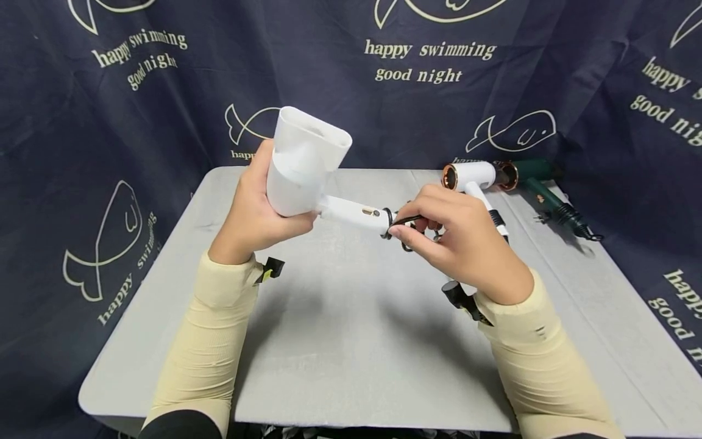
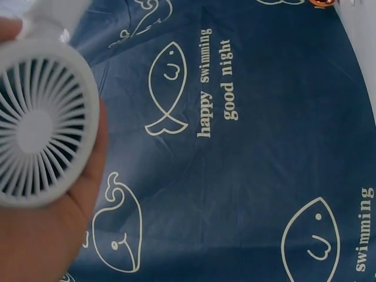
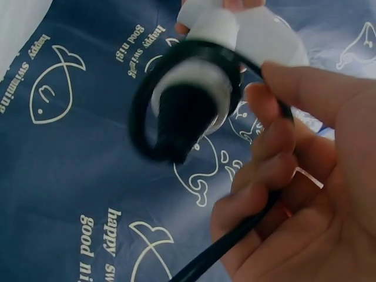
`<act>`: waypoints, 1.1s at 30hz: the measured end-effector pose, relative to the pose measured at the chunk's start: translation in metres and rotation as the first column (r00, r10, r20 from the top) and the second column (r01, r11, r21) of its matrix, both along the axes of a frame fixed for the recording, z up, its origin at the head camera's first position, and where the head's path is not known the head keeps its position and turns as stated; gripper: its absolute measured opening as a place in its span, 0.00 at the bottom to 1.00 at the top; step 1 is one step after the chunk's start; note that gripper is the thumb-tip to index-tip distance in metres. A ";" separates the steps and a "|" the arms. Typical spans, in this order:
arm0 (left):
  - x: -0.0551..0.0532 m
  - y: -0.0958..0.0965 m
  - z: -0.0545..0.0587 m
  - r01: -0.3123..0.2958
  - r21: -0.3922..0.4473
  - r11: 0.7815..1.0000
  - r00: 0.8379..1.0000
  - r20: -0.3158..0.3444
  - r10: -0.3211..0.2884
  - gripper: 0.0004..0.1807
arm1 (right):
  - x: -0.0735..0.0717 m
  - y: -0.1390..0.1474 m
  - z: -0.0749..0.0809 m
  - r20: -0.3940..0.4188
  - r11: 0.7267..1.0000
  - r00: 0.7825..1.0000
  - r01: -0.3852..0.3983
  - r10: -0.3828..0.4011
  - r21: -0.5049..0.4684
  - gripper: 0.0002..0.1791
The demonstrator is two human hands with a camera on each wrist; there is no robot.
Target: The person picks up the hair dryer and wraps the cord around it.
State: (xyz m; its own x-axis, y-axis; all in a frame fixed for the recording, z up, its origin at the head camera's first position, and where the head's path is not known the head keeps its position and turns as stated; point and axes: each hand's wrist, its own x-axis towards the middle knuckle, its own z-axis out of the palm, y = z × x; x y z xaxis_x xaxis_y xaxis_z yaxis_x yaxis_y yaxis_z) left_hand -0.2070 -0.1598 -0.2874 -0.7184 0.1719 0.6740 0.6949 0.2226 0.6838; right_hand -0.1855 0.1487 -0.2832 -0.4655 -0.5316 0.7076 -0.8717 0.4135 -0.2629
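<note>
A white hair dryer (image 1: 298,177) with a flat nozzle is held above the table by my left hand (image 1: 255,210), whose fingers and thumb wrap its body. Its round slatted rear grille (image 2: 35,132) faces the left wrist camera. The handle (image 1: 351,212) points right, toward my right hand (image 1: 460,235). Thumb and fingers there pinch the black power cord (image 3: 226,241), which loops around the handle's end. In the right wrist view the black cord sleeve (image 3: 185,114) sticks out of the handle inside that loop.
On the table (image 1: 329,366), at the back right, lie a white hair dryer with a copper ring (image 1: 476,175) and a dark green hair dryer (image 1: 548,195), cords wrapped on their handles. A dark blue printed cloth (image 1: 329,55) hangs behind and at both sides.
</note>
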 end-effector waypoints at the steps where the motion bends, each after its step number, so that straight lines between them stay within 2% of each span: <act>1: 0.000 -0.001 -0.001 0.018 0.002 1.000 1.000 -0.002 -0.018 0.45 | 0.000 0.000 0.001 0.027 1.000 0.999 -0.021 0.022 -0.012 0.08; 4: 0.002 -0.005 -0.002 0.066 0.014 0.998 0.998 0.016 -0.066 0.47 | 0.000 0.001 0.003 0.110 0.994 0.989 -0.098 0.103 -0.053 0.11; 7: 0.004 -0.006 -0.001 0.113 0.040 0.993 0.993 0.021 -0.114 0.50 | -0.001 0.001 0.003 0.211 0.979 0.958 -0.173 0.193 -0.107 0.13; 9: 0.005 -0.006 0.000 0.142 0.053 0.988 0.990 0.011 -0.142 0.50 | -0.003 0.001 0.001 0.289 0.967 0.925 -0.213 0.246 -0.142 0.14; 12: 0.007 -0.006 0.000 0.184 0.080 0.980 0.983 0.001 -0.185 0.50 | -0.006 0.001 -0.003 0.399 0.950 0.864 -0.255 0.308 -0.181 0.15; 15: 0.011 -0.007 0.001 0.231 0.118 0.966 0.972 0.008 -0.233 0.48 | -0.009 0.001 -0.008 0.466 0.928 0.803 -0.303 0.371 -0.217 0.14; 18: 0.016 -0.005 0.003 0.306 0.173 0.936 0.951 -0.004 -0.310 0.45 | -0.013 0.001 -0.013 0.483 0.899 0.759 -0.356 0.437 -0.253 0.09; 20: 0.018 -0.002 0.006 0.367 0.220 0.904 0.929 -0.042 -0.367 0.43 | -0.014 0.000 -0.016 0.483 0.881 0.736 -0.383 0.473 -0.279 0.08; 23: 0.021 0.004 0.012 0.419 0.285 0.862 0.908 -0.121 -0.401 0.39 | -0.016 -0.004 -0.018 0.466 0.864 0.728 -0.397 0.502 -0.311 0.10; 24: 0.021 0.005 0.014 0.431 0.313 0.846 0.902 -0.143 -0.406 0.38 | -0.016 -0.006 -0.019 0.459 0.863 0.732 -0.395 0.503 -0.315 0.12; 26: 0.023 0.009 0.018 0.434 0.366 0.823 0.901 -0.178 -0.396 0.35 | -0.016 -0.010 -0.020 0.427 0.877 0.768 -0.382 0.477 -0.291 0.14; 27: 0.024 0.010 0.019 0.426 0.385 0.818 0.905 -0.193 -0.380 0.34 | -0.016 -0.012 -0.021 0.412 0.896 0.799 -0.354 0.438 -0.266 0.15; 28: 0.024 0.011 0.021 0.423 0.411 0.807 0.906 -0.204 -0.371 0.34 | -0.015 -0.015 -0.021 0.407 0.914 0.821 -0.324 0.400 -0.245 0.15; 31: 0.025 0.013 0.022 0.382 0.460 0.801 0.923 -0.234 -0.306 0.35 | -0.012 -0.021 -0.023 0.398 0.945 0.860 -0.255 0.319 -0.206 0.15; 33: 0.022 0.013 0.021 0.355 0.489 0.797 0.932 -0.253 -0.260 0.36 | -0.010 -0.024 -0.024 0.395 0.957 0.874 -0.230 0.283 -0.177 0.15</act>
State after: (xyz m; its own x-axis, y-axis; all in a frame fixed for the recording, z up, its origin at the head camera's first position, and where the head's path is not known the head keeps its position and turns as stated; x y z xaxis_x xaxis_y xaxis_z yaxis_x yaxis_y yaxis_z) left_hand -0.1848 -0.1471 -0.2668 -0.5586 -0.0443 0.8282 0.7773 -0.3765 0.5041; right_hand -0.1955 0.1252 -0.3074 -0.5876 -0.5953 0.5481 -0.7444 0.1322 -0.6545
